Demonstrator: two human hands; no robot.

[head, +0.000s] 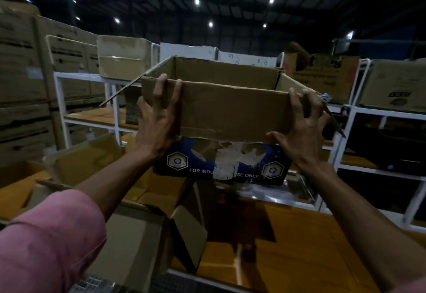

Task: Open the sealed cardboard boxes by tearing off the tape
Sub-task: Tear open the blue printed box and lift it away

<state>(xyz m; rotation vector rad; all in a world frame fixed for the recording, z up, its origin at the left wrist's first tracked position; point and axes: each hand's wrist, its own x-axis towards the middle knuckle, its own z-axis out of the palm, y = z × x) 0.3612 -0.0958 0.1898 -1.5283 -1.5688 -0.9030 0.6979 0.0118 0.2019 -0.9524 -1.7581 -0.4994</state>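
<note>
I hold an opened cardboard box [230, 112] up in the air at chest height. Its flaps stand open and its lower side is blue, printed "FOR INDUSTRIAL USE ONLY", with torn white patches where the surface has come away. My left hand [156, 117] grips the near flap at its left end, fingers curled over the top edge. My right hand [302, 124] grips the right corner, thumb on the front face. The inside of the box is hidden from me.
Below lie several opened and flattened cartons [96, 163] on an orange wooden surface [288, 246]. White metal racks [80, 76] hold more boxes left and right. Tall carton stacks [20, 85] stand at the far left.
</note>
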